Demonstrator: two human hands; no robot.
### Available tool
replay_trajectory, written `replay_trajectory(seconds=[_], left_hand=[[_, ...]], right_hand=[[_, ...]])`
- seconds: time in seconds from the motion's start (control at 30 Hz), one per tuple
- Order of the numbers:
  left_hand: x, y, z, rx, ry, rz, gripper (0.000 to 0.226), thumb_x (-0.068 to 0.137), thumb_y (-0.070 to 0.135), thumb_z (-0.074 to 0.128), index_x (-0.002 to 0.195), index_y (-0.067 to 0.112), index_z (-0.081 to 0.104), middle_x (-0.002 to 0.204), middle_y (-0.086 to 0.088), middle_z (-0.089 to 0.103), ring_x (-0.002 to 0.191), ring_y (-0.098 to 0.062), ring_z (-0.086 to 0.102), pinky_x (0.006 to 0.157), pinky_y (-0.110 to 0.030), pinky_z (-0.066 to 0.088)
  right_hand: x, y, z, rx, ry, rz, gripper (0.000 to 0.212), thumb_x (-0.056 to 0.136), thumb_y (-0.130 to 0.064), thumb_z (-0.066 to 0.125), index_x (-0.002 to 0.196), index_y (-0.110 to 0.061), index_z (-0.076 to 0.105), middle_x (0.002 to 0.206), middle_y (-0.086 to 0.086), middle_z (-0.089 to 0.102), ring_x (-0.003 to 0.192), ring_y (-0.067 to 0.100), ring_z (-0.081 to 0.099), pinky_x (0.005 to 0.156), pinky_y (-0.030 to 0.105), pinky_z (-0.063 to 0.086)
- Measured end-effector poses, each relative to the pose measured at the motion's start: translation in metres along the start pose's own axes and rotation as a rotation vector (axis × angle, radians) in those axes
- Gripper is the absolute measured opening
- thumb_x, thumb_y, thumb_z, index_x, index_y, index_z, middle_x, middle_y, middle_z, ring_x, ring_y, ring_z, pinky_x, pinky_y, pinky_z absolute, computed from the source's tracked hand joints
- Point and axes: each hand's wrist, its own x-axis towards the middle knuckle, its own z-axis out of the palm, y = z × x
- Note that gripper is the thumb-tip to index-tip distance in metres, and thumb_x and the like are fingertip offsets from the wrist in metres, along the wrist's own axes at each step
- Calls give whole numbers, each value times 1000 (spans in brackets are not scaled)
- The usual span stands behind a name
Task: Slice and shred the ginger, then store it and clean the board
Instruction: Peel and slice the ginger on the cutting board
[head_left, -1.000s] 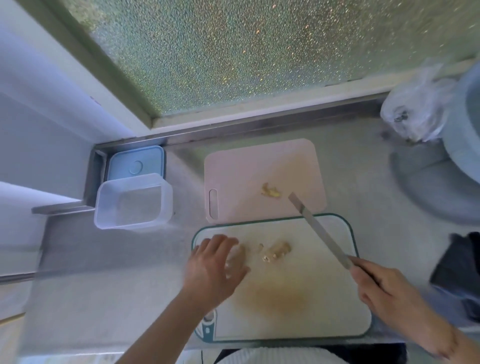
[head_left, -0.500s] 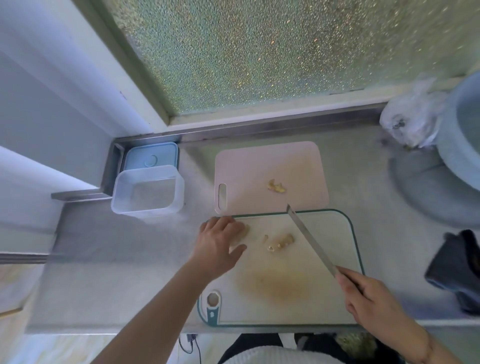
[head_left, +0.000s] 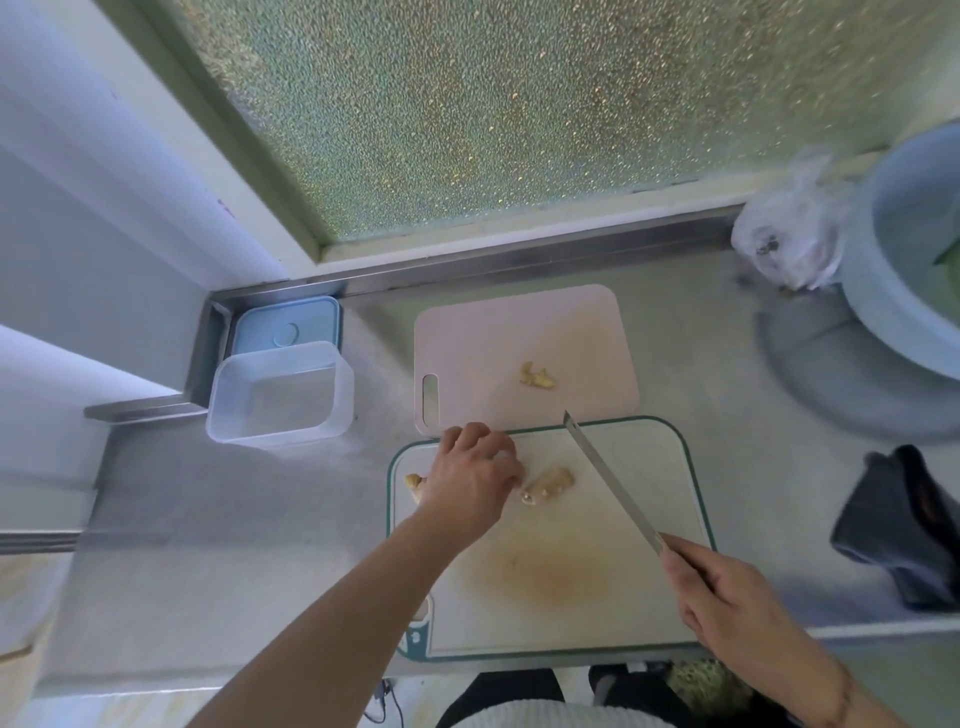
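Observation:
A white cutting board with a green rim (head_left: 654, 597) lies at the counter's front edge. On it, my left hand (head_left: 475, 478) lies palm down with the fingers curled; what is under them is hidden. A ginger piece (head_left: 414, 484) peeks out at the hand's left side. Just right of the thumb lies another ginger chunk (head_left: 548, 483). Behind it, a pink board (head_left: 519, 332) carries a small ginger scrap (head_left: 536, 376). My right hand (head_left: 727, 592) grips a knife's handle; the blade (head_left: 613, 480) slants up-left over the white board, to the right of the chunk.
A clear plastic container (head_left: 280, 395) stands to the left of the boards, with its blue lid (head_left: 285, 325) behind it. At the far right are a pale blue basin (head_left: 909, 249), a plastic bag (head_left: 789, 234) and a dark cloth (head_left: 904, 525). A frosted window sits behind the counter.
My left hand has slid toward the far left of the white board, and a ginger piece now shows at its left side. The knife keeps its slant.

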Motion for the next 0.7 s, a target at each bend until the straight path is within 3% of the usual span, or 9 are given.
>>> replay_trajectory(seconds=[0.37,0.47,0.57,0.63,0.7], left_hand=[[4,10,0,23,-116,-139,25,64,15,87,71,33,71,98,11,62,100,-21,45,87,-32,27],[5,12,0,33,-157,-171,16,73,17,80,78,31,73,102,10,62,104,-24,48,90,-34,28],[10,13,-5,-20,-199,-197,9,91,25,65,95,27,72,119,10,57,119,-24,41,99,-37,27],[23,9,-9,-95,-153,-251,9,92,24,65,95,27,72,120,11,57,120,-23,39,95,-35,24],[48,3,-11,-204,-8,-362,10,84,16,72,85,25,75,110,7,64,111,-27,46,84,-33,25]], right_hand=[[-1,4,-1,44,26,15,40,83,-51,46,116,-36,62,50,-3,34,47,12,33,44,25,31],[2,7,1,56,7,25,42,84,-53,47,119,-35,62,51,-2,32,48,14,32,44,26,29],[5,6,2,49,4,23,41,84,-53,46,119,-37,60,50,-3,33,47,13,32,45,26,30],[8,6,2,51,8,26,40,83,-53,46,118,-39,60,49,-4,35,47,12,34,46,26,30],[11,6,0,48,14,29,41,83,-53,47,119,-38,61,48,-5,36,46,10,35,46,24,32]])
